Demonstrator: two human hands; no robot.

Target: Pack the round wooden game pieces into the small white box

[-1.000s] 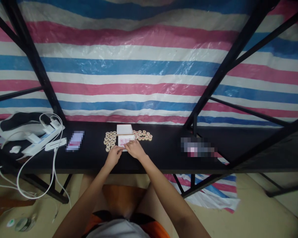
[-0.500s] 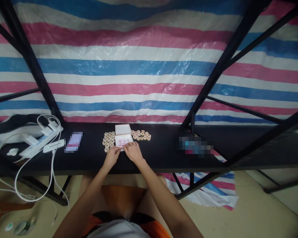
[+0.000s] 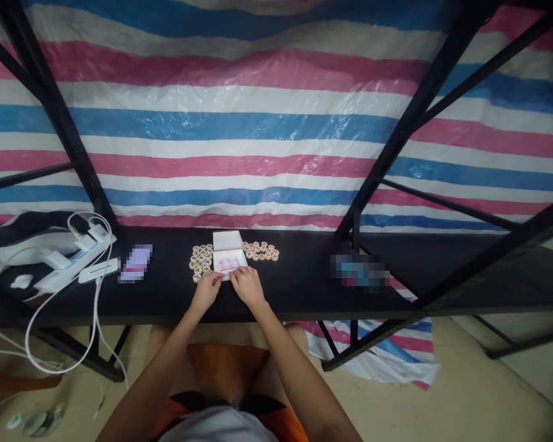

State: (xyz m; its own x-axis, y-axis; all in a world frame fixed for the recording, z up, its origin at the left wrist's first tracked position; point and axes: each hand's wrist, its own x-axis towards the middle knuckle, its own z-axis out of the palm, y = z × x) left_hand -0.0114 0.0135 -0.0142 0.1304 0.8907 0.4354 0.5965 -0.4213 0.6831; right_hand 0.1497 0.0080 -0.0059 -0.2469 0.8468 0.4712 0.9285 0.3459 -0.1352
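Left hand (image 3: 206,290) and right hand (image 3: 247,286): fingers loosely curled, tips on the near edge of the white paper sheet with a pink printed grid (image 3: 229,263). Whether they are pinching it cannot be told. The sheet lies flat on the black tabletop (image 3: 304,282), just beyond both hands, flanked by round pale wooden discs (image 3: 201,259).

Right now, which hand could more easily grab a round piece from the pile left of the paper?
Probably the left. The left hand sits right by that pile of round pieces, touching the near edge of the paper. The right hand is at the other side and would have to cross over.
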